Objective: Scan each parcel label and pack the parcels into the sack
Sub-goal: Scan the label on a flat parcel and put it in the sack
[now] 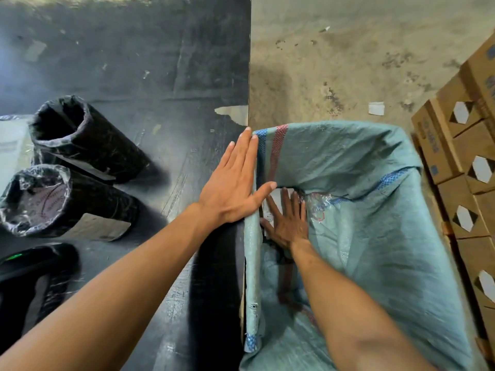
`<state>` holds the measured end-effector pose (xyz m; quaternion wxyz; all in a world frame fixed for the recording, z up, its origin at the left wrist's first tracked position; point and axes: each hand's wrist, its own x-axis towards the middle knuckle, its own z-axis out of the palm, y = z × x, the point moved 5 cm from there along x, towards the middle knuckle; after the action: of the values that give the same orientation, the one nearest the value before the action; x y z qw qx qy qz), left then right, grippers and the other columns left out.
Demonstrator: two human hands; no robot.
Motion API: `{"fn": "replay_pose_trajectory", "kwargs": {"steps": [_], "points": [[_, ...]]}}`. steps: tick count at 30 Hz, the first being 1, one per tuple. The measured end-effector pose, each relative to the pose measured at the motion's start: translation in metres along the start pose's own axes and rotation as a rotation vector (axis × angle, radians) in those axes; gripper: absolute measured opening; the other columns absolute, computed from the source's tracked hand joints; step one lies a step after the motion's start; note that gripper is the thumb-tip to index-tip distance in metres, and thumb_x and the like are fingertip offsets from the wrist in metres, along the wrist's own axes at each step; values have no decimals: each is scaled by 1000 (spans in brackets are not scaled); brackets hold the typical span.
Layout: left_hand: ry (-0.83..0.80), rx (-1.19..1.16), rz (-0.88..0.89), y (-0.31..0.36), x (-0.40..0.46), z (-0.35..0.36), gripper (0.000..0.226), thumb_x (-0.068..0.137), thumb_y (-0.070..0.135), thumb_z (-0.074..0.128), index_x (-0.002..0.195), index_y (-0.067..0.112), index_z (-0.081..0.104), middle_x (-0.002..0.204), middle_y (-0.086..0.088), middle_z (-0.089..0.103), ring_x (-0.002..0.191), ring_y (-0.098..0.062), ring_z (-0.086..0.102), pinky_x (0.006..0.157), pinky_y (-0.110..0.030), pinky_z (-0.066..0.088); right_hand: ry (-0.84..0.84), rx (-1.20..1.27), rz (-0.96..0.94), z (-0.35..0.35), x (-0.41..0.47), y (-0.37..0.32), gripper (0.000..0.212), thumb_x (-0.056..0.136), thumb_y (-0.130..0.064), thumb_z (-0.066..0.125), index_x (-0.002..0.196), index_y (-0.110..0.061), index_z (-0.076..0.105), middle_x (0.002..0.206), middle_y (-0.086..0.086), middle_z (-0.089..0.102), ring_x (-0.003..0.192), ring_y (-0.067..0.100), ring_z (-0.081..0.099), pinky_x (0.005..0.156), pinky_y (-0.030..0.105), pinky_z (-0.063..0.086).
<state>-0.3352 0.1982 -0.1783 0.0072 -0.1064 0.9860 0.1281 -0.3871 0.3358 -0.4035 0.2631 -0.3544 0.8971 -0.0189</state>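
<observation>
A pale green woven sack (375,210) hangs open beside the black table (160,76). My left hand (235,183) lies flat with fingers straight on the sack's rim at the table edge, pinning it there. My right hand (288,223) reaches deep inside the sack, fingers spread, resting on a parcel with a white label (276,202). Beside it lies another parcel in clear crinkled plastic (316,207). Two black-wrapped cylindrical parcels lie on the table at the left, one farther back (88,137) and one nearer (67,202). A black scanner (29,263) with a green light sits at the lower left.
Stacked brown cardboard boxes (463,170) stand right of the sack. The bare concrete floor (348,62) stretches beyond it, with a scrap of white paper (376,108) on it. A white object (10,148) is at the table's left edge.
</observation>
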Motion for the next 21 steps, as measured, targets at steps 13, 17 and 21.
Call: {"fn": "replay_pose_trajectory", "kwargs": {"steps": [13,17,21], "points": [[18,42,8,-1,0,1,95,102,63,32,161,-3,-1,169,-19,-11,158,-25,-12,129,-38,-5,-110,-13,85,17,19,-7,74,107,-66,17,164,-37,-22,172,10,-32,158,40,-28,126,61,-13],[5,6,-1,-1,-2,1,94,102,64,29,161,-2,-4,169,-17,-15,158,-22,-15,128,-37,-7,-214,-13,81,8,16,-6,73,108,-66,13,164,-38,-24,172,11,-33,157,40,-31,126,61,-16],[3,-6,1,-2,-1,1,94,102,64,27,161,-1,-5,169,-16,-17,157,-21,-16,128,-36,-8,-260,58,71,-10,14,-2,67,111,-59,16,167,-40,-15,175,9,-24,161,35,-23,129,57,-10]]}}
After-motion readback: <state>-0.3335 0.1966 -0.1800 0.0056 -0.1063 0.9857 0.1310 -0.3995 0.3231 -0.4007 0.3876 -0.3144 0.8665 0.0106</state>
